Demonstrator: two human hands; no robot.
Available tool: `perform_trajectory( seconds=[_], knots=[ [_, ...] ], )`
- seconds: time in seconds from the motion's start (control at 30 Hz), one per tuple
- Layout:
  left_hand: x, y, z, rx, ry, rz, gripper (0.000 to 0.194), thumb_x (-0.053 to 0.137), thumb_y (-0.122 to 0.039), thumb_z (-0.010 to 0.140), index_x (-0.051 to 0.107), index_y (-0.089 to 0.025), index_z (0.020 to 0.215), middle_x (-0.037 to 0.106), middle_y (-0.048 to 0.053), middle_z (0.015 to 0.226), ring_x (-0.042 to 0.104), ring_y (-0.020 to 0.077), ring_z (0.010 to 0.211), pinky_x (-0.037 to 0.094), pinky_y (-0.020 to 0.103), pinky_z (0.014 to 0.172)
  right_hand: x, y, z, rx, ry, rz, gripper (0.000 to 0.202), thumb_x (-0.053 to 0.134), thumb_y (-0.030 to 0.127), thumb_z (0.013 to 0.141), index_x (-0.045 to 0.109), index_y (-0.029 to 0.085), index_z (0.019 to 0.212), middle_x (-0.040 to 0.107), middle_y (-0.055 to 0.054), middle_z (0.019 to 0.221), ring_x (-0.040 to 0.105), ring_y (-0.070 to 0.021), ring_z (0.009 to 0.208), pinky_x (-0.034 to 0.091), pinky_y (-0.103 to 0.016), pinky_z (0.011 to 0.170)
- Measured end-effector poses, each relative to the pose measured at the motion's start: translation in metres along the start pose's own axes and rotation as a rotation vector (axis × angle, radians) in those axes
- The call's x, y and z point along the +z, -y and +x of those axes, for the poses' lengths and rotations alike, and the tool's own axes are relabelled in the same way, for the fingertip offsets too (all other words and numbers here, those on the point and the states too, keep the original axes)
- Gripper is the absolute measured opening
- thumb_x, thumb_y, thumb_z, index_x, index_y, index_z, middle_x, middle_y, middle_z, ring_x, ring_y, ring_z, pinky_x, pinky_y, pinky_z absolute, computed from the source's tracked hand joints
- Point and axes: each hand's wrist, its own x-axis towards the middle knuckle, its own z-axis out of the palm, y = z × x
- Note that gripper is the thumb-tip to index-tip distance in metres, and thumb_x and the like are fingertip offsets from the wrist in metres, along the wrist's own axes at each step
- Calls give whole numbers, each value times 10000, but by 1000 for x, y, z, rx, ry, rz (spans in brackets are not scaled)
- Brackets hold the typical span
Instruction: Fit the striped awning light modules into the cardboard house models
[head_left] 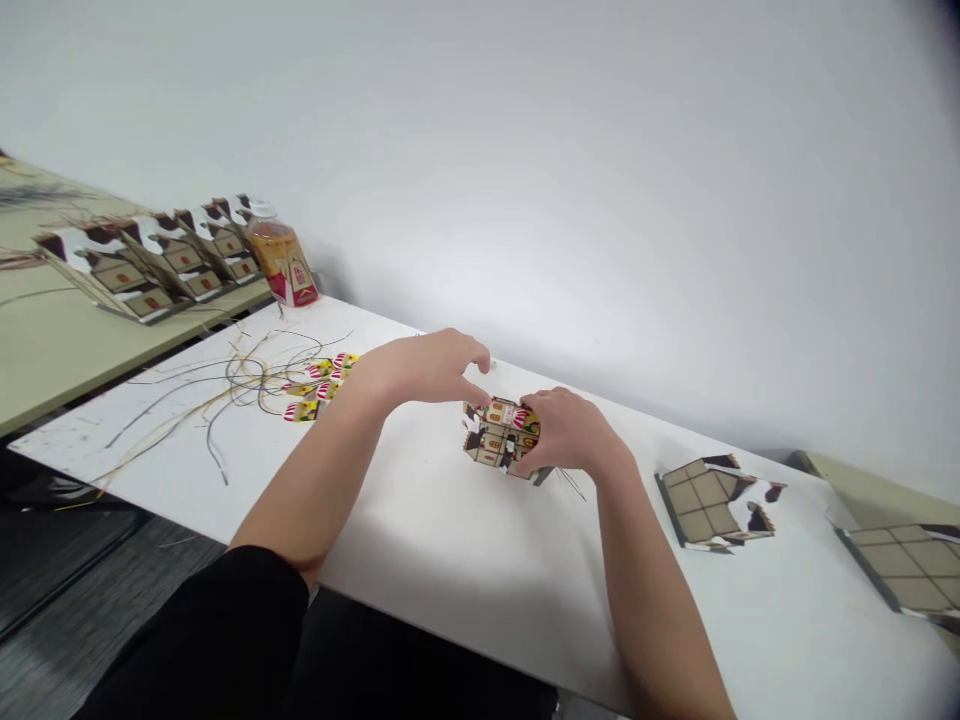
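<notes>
We find one model house (pixel 491 442) mid-tabletop (pixel 435 490); our right hand (pixel 568 425) has fingers clamped on its right end; our left hand (pixel 442 365) has fingers apart, near its top; too hard a squeeze could, we judge, buckle thin-looking walls; count: one bottle (pixel 283 262), two houses rightward (pixel 696 500), at least four in the row (pixel 184 262) leftward; striped pieces (pixel 302 410) overlap, uncountable.

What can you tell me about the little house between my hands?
The little house has beige walls with dark lines, small orange-brown windows, and white, snow-like patches; it looks like thin wood or card. A red-and-white striped piece with yellow shows near its upper right. The right hand grips its right side, hiding part of it; the left hand is open, thumb tip by its top edge, contact unclear. It is at the white table; whether it rests there is unclear.
</notes>
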Motion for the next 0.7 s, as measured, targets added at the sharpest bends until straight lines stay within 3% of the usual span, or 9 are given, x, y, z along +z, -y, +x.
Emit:
perform_trajectory(
  seconds=[0.13, 0.27, 0.43, 0.57, 0.7],
  knots=[
    [-9, 3, -11, 119, -131, -74, 627, 531, -628, 784, 521, -258, 1289, 548, 57, 1320, 519, 245, 1169, 437, 320, 917, -20, -19, -18, 46, -107, 140, 555, 743, 598, 573, 628, 255, 993, 668, -27, 923, 595, -230, 827, 440, -321, 643],
    [-13, 3, -17, 170, -291, -247, 810, 600, -661, 731, 385, -274, 1409, 471, 62, 1413, 493, 256, 1237, 452, 334, 949, -33, -43, -41, 111, -273, 336, 786, 747, 636, 600, 545, 295, 1279, 655, -53, 1145, 617, -289, 992, 508, -402, 769],
    [-9, -4, -15, 238, -446, -464, 922, 714, -604, 661, 340, -276, 1436, 449, 102, 1427, 511, 284, 1223, 482, 391, 934, -39, -48, -56, 84, -527, 610, 917, 821, 515, 593, 450, 285, 1400, 646, -72, 1178, 604, -292, 1081, 495, -482, 922],
    [-2, -15, -10, 330, -438, -577, 943, 765, -548, 637, 346, -262, 1433, 454, 121, 1417, 516, 288, 1217, 483, 425, 956, -40, -33, -54, -105, -696, 795, 839, 819, 435, 633, 466, 286, 1380, 616, -62, 1245, 579, -270, 1138, 491, -458, 960],
    [4, -25, -7, 444, -373, -673, 932, 803, -506, 614, 382, -271, 1412, 450, 119, 1419, 521, 290, 1216, 498, 429, 948, -38, -25, -51, -259, -717, 896, 815, 817, 424, 639, 471, 301, 1366, 615, -51, 1241, 579, -270, 1146, 503, -444, 952]
  ],
)
